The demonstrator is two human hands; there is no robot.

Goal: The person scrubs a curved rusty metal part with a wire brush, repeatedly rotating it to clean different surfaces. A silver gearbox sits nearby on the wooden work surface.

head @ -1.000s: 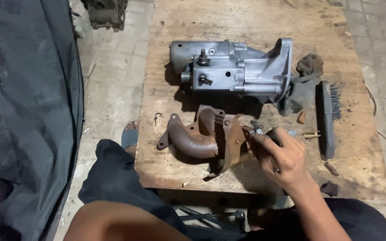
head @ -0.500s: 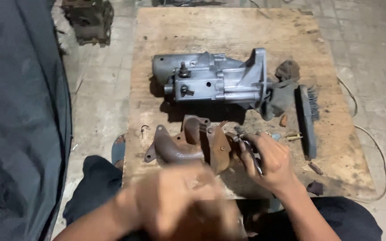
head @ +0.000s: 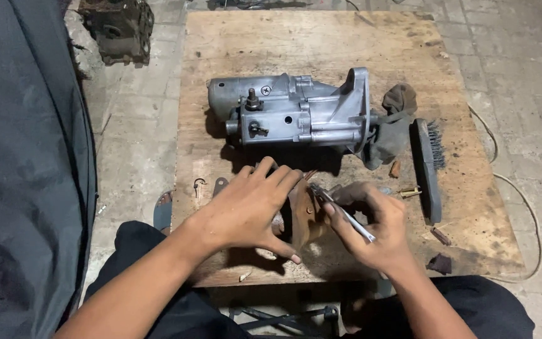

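**2 Hands at a Rusty Casting Below the Starter Motor**

2 bare hands over 1 wooden board (head: 346, 44), both just below the grey starter motor (head: 296, 113) lying on its side across the board's middle. Left hand (head: 249, 210) spread flat, fingers splayed wide and pressed down on a rusty brown cast part (head: 302, 220), most of that part hidden beneath the palm; nothing gripped, only held down. Right hand (head: 374, 229) curled, thumb and fingers pinched around a slim silvery tool (head: 343, 212), tip angled up-left toward the cast part's right edge, touching or just short of it; cannot tell which. Kind of tool too small to make out.

Right of the motor's flanged end: a crumpled dark rag (head: 393, 125), touching the flange. Further right of the motor, a wire brush (head: 431, 166) lying lengthwise, bristles turned away from the motor. Between brush and right hand, a small brass-coloured fitting (head: 411, 192). Below-left of the motor, near the left hand's wrist, a small metal hook (head: 199, 184) on the board.

Well up-left of the motor, off the board, a dark grimy engine part (head: 117, 28) on the paved floor (head: 522, 75). Far left of the motor, a large grey cloth (head: 26, 157). Right of the brush, a thin cord (head: 522, 194) looping over the floor.
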